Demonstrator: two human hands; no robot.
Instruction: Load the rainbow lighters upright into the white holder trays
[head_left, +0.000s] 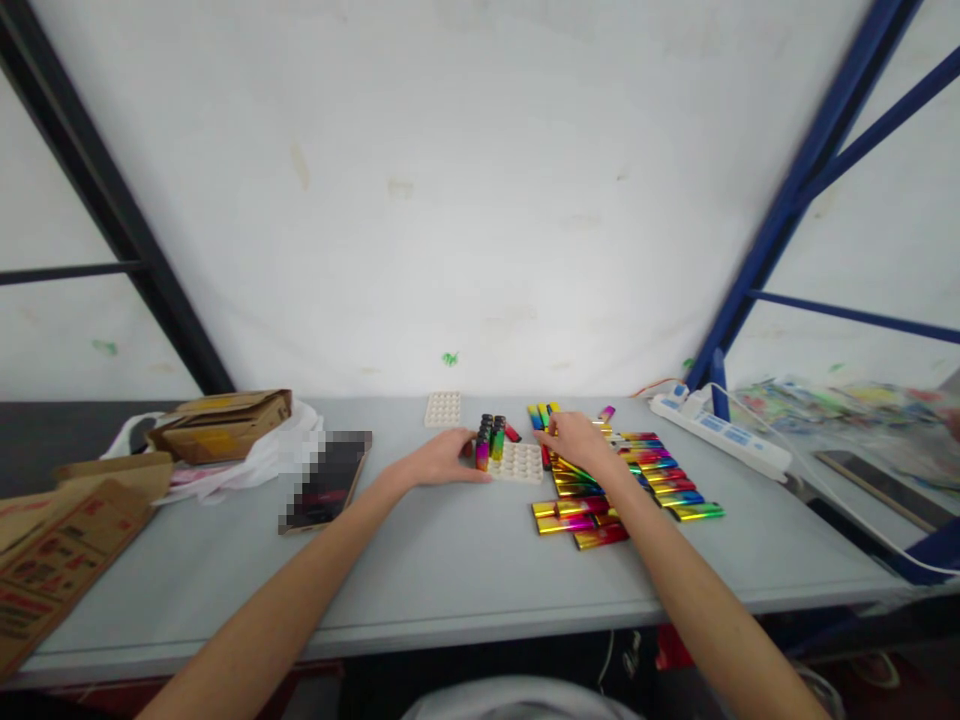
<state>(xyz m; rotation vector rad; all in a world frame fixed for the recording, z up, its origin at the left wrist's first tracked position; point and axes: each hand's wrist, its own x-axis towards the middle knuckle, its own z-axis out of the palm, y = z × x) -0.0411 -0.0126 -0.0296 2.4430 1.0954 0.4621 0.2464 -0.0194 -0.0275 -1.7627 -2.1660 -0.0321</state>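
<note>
Left hand (442, 459) grips cream dimpled rectangular tray (523, 463), best kept steady beneath upright shiny multicoloured lighters (498, 444); right hand (579, 440) bent over, grasp unclear.

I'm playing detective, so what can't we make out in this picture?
All in the head view:
- What the right hand pinches, if anything: its fingers hide it.
- Parts of the shiny lighters: the right forearm covers them.
- The dark phone's left side: square blocks hide it.
- The printed cardboard box: the left edge cuts it off, and its words are blurred.
</note>
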